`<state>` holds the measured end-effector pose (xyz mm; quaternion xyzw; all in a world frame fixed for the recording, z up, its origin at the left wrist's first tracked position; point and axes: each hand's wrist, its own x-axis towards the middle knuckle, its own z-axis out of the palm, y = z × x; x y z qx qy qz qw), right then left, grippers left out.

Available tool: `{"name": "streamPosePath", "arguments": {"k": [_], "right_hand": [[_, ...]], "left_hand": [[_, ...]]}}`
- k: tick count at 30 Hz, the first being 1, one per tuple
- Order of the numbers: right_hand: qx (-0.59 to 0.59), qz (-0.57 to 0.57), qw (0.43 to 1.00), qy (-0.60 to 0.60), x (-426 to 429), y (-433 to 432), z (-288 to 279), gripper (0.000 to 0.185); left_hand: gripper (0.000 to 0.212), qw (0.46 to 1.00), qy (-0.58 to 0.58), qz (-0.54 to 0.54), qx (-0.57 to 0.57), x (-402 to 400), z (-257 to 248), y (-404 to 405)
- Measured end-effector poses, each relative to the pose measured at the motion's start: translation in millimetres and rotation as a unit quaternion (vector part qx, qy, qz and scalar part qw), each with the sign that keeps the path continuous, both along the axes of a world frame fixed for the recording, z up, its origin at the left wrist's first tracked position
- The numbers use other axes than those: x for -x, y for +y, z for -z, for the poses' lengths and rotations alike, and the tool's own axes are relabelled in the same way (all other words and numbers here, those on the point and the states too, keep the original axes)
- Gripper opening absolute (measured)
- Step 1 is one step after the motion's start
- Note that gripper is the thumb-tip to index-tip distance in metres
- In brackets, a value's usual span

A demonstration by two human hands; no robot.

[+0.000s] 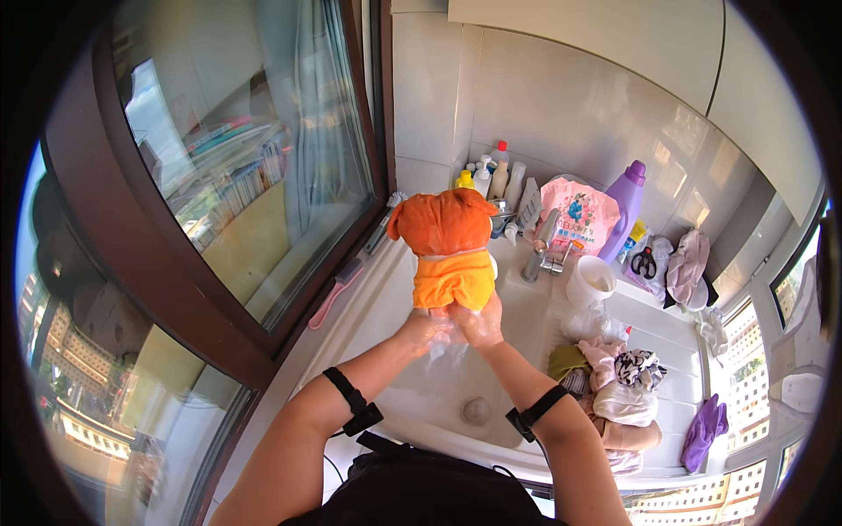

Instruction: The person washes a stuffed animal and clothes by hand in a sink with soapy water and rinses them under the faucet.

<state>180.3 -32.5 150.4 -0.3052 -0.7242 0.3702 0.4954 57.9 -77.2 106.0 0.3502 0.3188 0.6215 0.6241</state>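
Observation:
A plush toy (442,223) with an orange head and yellow shorts is held upright, its back of the head towards me, above a white sink (401,407). My left hand (426,331) and my right hand (480,323) both close around its lower end, just below the yellow shorts (454,279). Wet suds cover the fingers, and whitish foam or water hangs beneath them. The toy's lower part is largely hidden by my hands. A drain (475,411) shows in the basin floor nearer to me.
A faucet (541,246) and white cup (591,281) stand right of the toy. Behind are a pink pouch (579,214), a purple bottle (623,207) and several other bottles. Crumpled laundry (625,401) and a purple cloth (704,434) lie right; a pink-handled brush (335,296) lies left, by the brown-framed window (263,345).

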Motion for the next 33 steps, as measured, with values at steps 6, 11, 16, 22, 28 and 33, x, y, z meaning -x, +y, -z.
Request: {"name": "streamPosePath", "arguments": {"k": [6, 11, 16, 22, 28, 33], "right_hand": [[0.023, 0.009, 1.000, 0.000, 8.3, -7.8, -11.9, 0.037], [0.063, 0.034, 0.996, 0.048, 15.2, -10.3, -9.2, 0.038], [0.073, 0.045, 0.995, 0.050, 15.3, -10.4, -7.1, 0.041], [0.086, 0.062, 0.989, 0.107, 19.4, -12.8, -7.9, 0.041], [0.127, -0.046, 0.982, 0.129, -3.0, 4.5, -8.6, 0.043], [0.249, -0.110, 0.957, 0.097, -23.5, 14.9, -32.8, 0.047]], "left_hand": [[0.059, 0.994, -0.094, -0.016, -0.061, -5.3, 14.8, 2.7], [0.064, 0.991, -0.100, -0.048, -0.068, -8.4, 3.4, 4.3], [0.064, 0.989, -0.129, -0.031, -0.071, -14.7, -11.8, -3.7], [0.057, 0.986, -0.144, -0.084, -0.022, -17.4, -4.0, -1.2], [0.053, 0.999, -0.036, 0.033, 0.014, -12.0, -8.3, -9.5], [0.071, 0.984, 0.002, 0.149, -0.093, 21.4, -24.2, 5.0]]}}
